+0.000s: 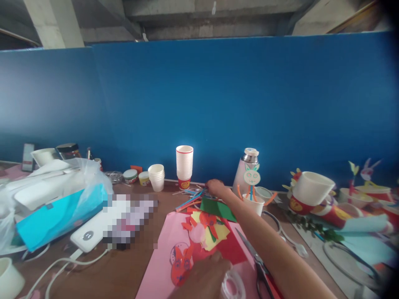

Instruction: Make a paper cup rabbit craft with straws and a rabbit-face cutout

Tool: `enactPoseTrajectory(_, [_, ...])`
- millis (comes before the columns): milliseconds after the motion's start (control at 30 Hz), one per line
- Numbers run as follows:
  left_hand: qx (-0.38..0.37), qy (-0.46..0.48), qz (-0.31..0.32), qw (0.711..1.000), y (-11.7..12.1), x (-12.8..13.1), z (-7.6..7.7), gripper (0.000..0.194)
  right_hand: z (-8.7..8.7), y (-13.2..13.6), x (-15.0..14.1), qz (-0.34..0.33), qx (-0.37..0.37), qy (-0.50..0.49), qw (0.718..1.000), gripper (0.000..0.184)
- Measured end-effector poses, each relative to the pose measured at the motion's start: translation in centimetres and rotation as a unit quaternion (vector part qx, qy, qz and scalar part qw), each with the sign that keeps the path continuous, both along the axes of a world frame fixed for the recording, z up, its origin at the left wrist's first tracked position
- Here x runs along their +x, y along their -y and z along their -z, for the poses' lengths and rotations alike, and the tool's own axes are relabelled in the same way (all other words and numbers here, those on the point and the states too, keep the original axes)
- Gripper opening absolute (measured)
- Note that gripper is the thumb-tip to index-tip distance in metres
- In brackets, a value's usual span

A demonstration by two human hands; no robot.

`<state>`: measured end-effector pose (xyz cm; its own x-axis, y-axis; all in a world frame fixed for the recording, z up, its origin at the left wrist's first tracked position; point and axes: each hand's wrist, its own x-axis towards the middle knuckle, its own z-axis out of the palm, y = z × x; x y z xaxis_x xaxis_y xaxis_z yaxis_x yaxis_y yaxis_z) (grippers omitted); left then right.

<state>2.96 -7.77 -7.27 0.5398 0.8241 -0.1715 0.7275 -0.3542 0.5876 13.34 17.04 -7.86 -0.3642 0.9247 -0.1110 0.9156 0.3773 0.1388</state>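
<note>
The right hand (216, 189) reaches in from the lower right to the top middle of the table, its fingers (208, 185) curled down at a bunch of coloured paper strips (190, 198); whether they grip the strips cannot be told. The left hand (199, 279) is blurred at the bottom edge, its grip also unclear, with one roll of clear tape (232, 284) just beside it. Above it lie one pink paper sheet (158, 257), one green paper sheet (218, 209) and a red rabbit cutout (181, 265). One pair of scissors (254, 259) lies right of the tape, long axis diagonal, blades pointing upper left. Farther up stand two stacks of white paper cups (184, 164) (156, 177) and a paper rabbit figure (252, 176) in a white cup (254, 204). At the left lie a white power bank (85, 235) and a blue tissue box (59, 216).
</note>
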Motion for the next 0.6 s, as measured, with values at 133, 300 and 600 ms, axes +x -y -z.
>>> enactPoseTrajectory(133, [-0.005,0.001,0.005,1.0,0.0,0.0,0.1,0.027,-0.1,0.0,0.2,-0.008,-0.023,0.001,1.0,0.029])
enactPoseTrajectory(300, [-0.015,-0.002,0.02,1.0,-0.5,-0.4,0.4,0.027,-0.2,0.5,-0.2,-0.031,-0.018,-0.015,0.999,0.028])
enactPoseTrajectory(600, [-0.03,0.002,0.015,0.999,-1.0,-0.8,0.4,0.045,-1.7,0.9,-1.6,-0.083,0.018,-0.059,0.995,0.028])
